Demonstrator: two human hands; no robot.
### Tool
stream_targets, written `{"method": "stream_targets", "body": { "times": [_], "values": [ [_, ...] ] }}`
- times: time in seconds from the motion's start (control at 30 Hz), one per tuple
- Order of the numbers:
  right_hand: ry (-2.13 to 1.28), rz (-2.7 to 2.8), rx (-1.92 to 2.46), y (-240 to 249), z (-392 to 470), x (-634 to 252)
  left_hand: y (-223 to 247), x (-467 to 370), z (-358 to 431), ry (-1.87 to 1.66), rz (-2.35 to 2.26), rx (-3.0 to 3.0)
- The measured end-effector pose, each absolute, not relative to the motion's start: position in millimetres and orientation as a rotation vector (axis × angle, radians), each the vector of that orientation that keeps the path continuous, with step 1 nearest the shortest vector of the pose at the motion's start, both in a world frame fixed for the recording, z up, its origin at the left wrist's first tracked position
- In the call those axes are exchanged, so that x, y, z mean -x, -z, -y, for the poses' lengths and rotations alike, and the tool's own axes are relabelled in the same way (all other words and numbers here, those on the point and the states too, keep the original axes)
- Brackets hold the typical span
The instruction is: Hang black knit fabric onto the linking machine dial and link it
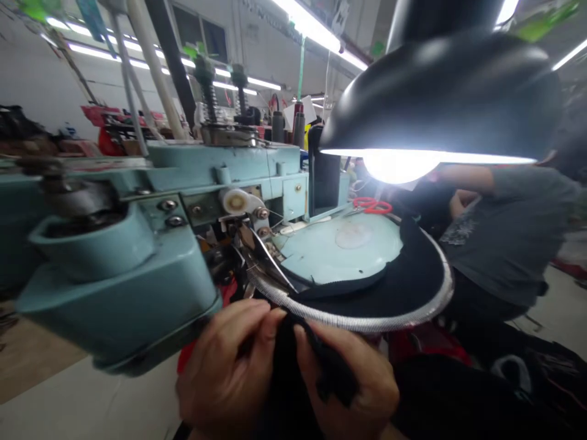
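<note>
Both of my hands pinch a piece of black fabric (291,373) just in front of a round toothed metal ring (348,322). My left hand (229,366) has its thumb and fingers closed on the fabric's upper edge. Close beside it, my right hand (353,379) grips the same fabric, with a dark fold bunched in its fingers. More black cloth (403,287) lies inside the ring, around a pale green plate (339,244). To the left stands a light green sewing machine (128,287) with rollers and thread by the ring.
A black lamp (440,104) with a lit bulb hangs low over the right of the ring. Red-handled scissors (373,205) lie behind the plate. At the right sits another person in a grey shirt (513,238). Thread cones (278,126) stand at the back.
</note>
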State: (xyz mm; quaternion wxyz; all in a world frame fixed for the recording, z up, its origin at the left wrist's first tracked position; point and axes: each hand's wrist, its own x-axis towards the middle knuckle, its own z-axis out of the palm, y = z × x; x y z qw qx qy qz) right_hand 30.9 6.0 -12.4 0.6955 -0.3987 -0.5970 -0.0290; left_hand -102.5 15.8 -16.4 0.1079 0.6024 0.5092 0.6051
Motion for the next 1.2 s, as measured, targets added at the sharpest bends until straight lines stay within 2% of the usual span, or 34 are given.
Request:
{"method": "stream_targets", "body": {
  "times": [0.1, 0.17, 0.9, 1.2],
  "values": [
    [0.069, 1.372, 0.877, 7.3, -6.2, -33.6, 5.2, 110.0, -14.4, -1.850, -1.530, -2.403],
    [0.048, 1.379, 0.860, 5.3, -6.3, -35.5, -3.6, 112.7, -15.1, -1.716, -1.461, -2.603],
    [-0.029, 1.338, 0.817, 3.6, -4.5, -37.5, -27.6, 131.9, -17.8, -1.341, -1.282, -3.169],
    [0.052, 1.257, 0.818, -4.5, -3.9, -38.3, -35.1, 129.7, -22.5, -1.280, -1.092, -3.294]
  ]
}}
